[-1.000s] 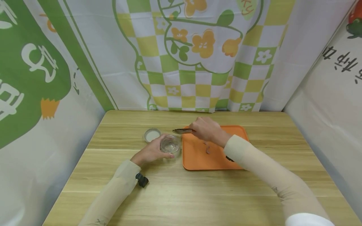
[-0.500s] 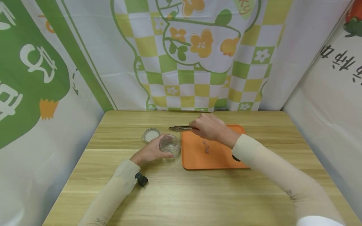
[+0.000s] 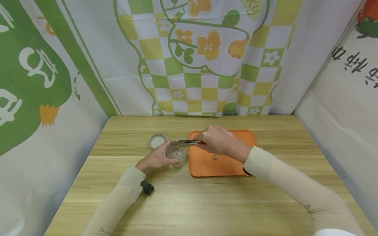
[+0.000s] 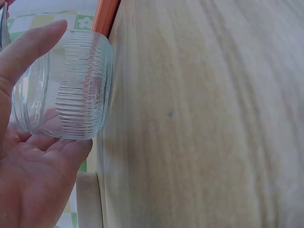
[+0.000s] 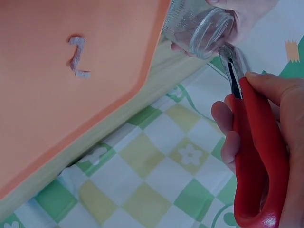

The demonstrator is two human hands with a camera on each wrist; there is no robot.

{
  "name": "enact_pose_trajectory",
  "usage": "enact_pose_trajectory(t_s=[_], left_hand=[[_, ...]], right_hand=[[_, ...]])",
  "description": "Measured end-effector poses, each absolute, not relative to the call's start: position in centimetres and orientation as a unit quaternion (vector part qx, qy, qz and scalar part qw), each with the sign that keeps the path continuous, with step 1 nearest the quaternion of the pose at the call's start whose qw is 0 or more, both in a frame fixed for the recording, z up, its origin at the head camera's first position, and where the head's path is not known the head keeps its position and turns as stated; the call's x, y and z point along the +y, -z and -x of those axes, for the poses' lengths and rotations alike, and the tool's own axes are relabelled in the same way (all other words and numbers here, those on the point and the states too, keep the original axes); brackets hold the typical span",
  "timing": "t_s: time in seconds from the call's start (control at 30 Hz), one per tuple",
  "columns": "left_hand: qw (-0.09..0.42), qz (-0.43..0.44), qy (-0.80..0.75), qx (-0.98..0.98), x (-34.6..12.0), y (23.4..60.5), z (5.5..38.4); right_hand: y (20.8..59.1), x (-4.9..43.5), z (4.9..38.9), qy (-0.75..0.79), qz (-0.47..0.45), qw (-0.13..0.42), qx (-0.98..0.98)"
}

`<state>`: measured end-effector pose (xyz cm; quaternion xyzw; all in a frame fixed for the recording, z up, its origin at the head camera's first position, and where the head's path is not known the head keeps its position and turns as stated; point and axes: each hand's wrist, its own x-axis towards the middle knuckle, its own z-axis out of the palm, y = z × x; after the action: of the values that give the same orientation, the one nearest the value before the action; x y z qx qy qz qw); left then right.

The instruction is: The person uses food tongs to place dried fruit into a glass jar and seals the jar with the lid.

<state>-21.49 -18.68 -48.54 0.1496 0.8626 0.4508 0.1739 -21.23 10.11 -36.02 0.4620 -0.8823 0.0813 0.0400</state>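
In the head view my left hand [image 3: 157,156] holds a small ribbed glass jar [image 3: 177,156], thumb on the near side and fingers round the far side. The jar [image 4: 78,85] stands upright on the table in the left wrist view. My right hand [image 3: 217,139] grips metal tongs [image 3: 186,143] with red handles [image 5: 259,123], their legs close together. The tongs' tips overlap the jar's mouth, and what is between them is hidden. A small, bent, greyish-pink strip [image 5: 77,57] lies on the orange tray [image 3: 203,165].
A round lid [image 3: 157,141] with a pale inside lies behind the jar, to the left. The tray sits close to the jar's right side. Behind the wooden table [image 3: 177,203] hangs a checked cloth [image 3: 189,78].
My right hand has brought the tongs left and then nearer to me, from behind the jar to over its mouth. My left hand and the jar have stayed in place.
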Motion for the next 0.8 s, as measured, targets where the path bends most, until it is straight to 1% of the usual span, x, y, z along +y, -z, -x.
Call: enact_pose_trajectory(t_s=[0.13,0.37,0.43,0.63,0.8], left_hand=[[0.180,-0.145,-0.450,0.862,-18.7,48.6,21.4],[0.178,-0.178,-0.477,0.842,-18.7,48.7,21.5],[0.176,-0.180,-0.481,0.840,-18.8,48.7,21.5],[0.173,-0.179,-0.474,0.845,-18.8,48.8,21.5],[0.169,-0.177,-0.466,0.850,-18.8,48.8,21.5]], right_hand=[[36.3,10.2,21.1,-0.089,-0.458,0.034,-0.884],[36.3,11.5,21.0,-0.088,-0.426,0.029,-0.900],[36.3,12.1,21.0,-0.093,-0.414,0.033,-0.905],[36.4,14.4,20.8,-0.103,-0.398,0.071,-0.909],[36.6,16.6,20.5,-0.106,-0.380,0.071,-0.916]])
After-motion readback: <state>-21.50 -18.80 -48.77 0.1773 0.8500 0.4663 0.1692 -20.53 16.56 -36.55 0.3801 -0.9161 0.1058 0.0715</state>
